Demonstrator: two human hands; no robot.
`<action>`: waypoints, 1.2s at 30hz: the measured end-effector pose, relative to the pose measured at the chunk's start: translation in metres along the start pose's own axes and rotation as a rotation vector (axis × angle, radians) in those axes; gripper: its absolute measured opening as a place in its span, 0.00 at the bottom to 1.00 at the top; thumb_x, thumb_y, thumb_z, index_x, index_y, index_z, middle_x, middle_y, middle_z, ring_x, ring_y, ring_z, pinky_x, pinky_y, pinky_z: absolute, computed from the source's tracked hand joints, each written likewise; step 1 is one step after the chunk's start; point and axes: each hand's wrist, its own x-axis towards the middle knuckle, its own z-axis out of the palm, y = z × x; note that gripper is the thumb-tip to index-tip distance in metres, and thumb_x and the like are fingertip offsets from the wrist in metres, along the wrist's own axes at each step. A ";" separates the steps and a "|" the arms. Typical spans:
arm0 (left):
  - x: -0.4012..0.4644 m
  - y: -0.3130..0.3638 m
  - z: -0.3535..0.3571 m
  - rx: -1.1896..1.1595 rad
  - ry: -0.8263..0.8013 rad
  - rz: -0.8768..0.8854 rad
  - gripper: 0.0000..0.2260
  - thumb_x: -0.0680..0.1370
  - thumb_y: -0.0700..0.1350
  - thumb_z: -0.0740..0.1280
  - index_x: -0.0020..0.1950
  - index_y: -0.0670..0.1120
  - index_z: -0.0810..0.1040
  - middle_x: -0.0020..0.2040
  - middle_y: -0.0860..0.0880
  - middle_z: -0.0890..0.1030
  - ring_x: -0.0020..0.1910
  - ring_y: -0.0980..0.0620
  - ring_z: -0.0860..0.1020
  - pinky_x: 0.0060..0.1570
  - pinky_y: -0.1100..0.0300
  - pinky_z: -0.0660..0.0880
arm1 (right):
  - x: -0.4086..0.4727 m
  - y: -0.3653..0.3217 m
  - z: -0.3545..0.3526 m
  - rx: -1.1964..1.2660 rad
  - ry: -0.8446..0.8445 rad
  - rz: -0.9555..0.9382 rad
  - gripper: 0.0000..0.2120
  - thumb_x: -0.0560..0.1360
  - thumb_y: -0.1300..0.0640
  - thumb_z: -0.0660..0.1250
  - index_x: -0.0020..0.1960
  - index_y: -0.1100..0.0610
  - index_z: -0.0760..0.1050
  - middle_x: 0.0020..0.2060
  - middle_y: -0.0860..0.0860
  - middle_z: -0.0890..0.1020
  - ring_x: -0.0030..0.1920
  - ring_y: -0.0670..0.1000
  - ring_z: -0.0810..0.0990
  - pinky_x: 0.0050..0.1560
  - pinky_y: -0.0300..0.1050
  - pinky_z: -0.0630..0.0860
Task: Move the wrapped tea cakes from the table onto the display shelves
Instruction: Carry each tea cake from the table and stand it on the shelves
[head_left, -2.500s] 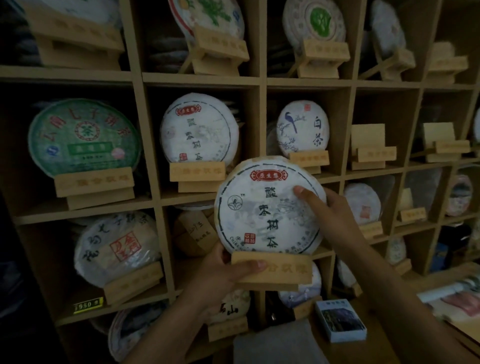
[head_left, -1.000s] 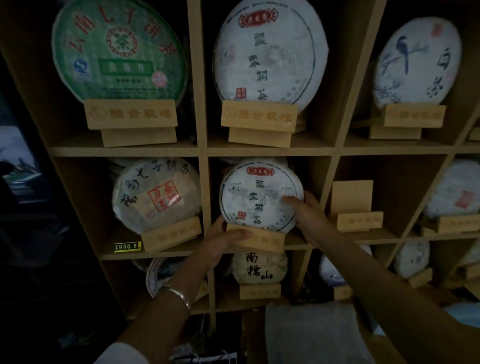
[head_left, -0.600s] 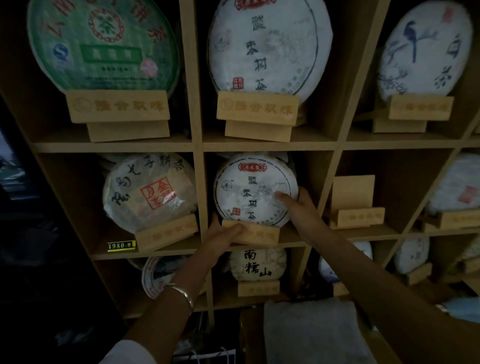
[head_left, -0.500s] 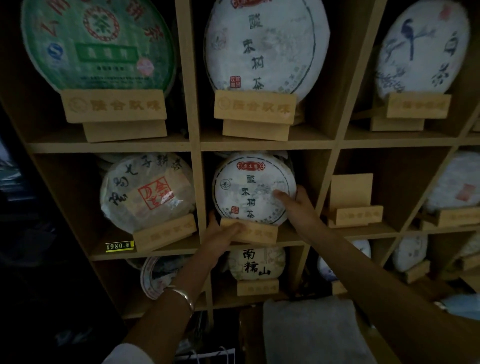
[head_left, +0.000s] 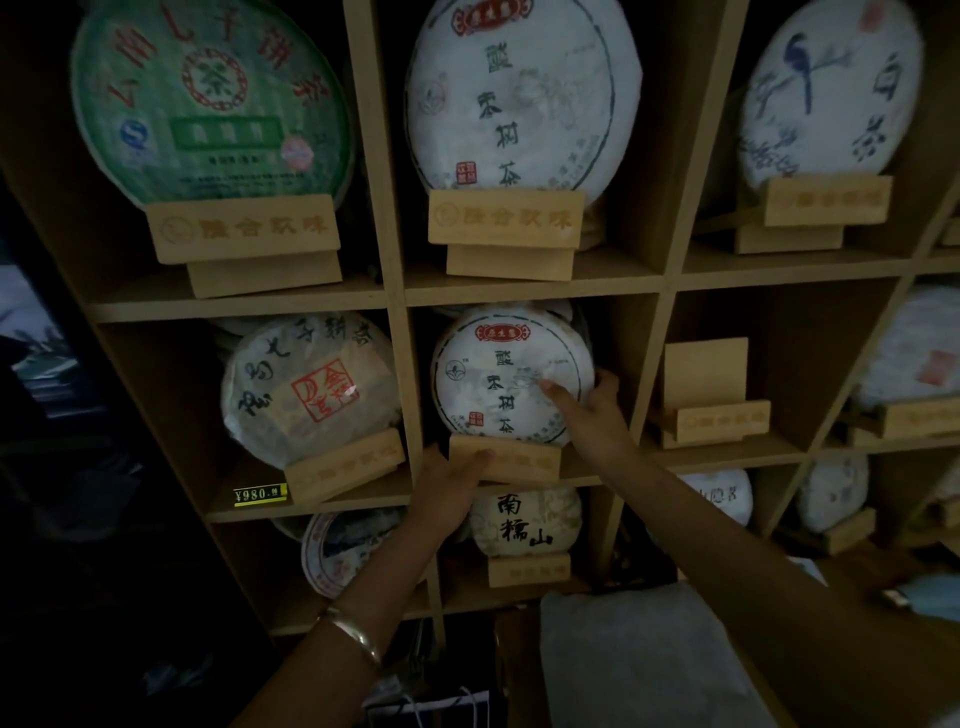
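A round tea cake in white wrapping (head_left: 498, 379), with a red label and black characters, stands upright on a small wooden stand (head_left: 511, 460) inside the middle cubby of the wooden display shelves (head_left: 530, 291). My left hand (head_left: 449, 493) grips the stand's left front corner from below. My right hand (head_left: 587, 410) holds the cake's right edge, thumb across its face. More wrapped cakes lie behind it in the same cubby, mostly hidden.
Neighbouring cubbies hold a green-wrapped cake (head_left: 208, 98), a larger white cake (head_left: 519, 98), a bird-printed cake (head_left: 826, 93) and a cake with a red seal (head_left: 306, 389) above a yellow price tag (head_left: 260, 493). An empty stand (head_left: 711, 405) sits one cubby to the right. A grey cloth (head_left: 634, 654) lies below.
Both hands carried the cake on its stand from in front of the shelves down into the middle cubby. In the last half second it has barely moved.
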 end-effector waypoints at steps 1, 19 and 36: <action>-0.003 0.000 -0.002 0.067 0.003 -0.010 0.24 0.78 0.49 0.69 0.71 0.44 0.68 0.65 0.46 0.76 0.65 0.46 0.75 0.62 0.55 0.72 | -0.001 0.000 -0.003 -0.022 0.012 -0.009 0.36 0.76 0.52 0.71 0.74 0.60 0.52 0.62 0.51 0.71 0.60 0.49 0.74 0.54 0.40 0.75; -0.061 0.058 0.044 0.667 -0.038 0.604 0.16 0.77 0.45 0.68 0.62 0.42 0.72 0.55 0.43 0.74 0.53 0.44 0.75 0.46 0.54 0.75 | -0.083 -0.011 -0.116 -0.545 0.139 -0.245 0.25 0.78 0.65 0.66 0.73 0.63 0.62 0.66 0.59 0.73 0.64 0.55 0.73 0.60 0.46 0.71; -0.318 0.152 0.324 0.468 -0.868 1.067 0.19 0.77 0.52 0.66 0.64 0.45 0.69 0.59 0.43 0.75 0.55 0.42 0.75 0.47 0.53 0.72 | -0.430 -0.077 -0.398 -0.957 0.878 0.179 0.22 0.76 0.59 0.69 0.68 0.57 0.69 0.61 0.56 0.76 0.60 0.57 0.78 0.55 0.46 0.73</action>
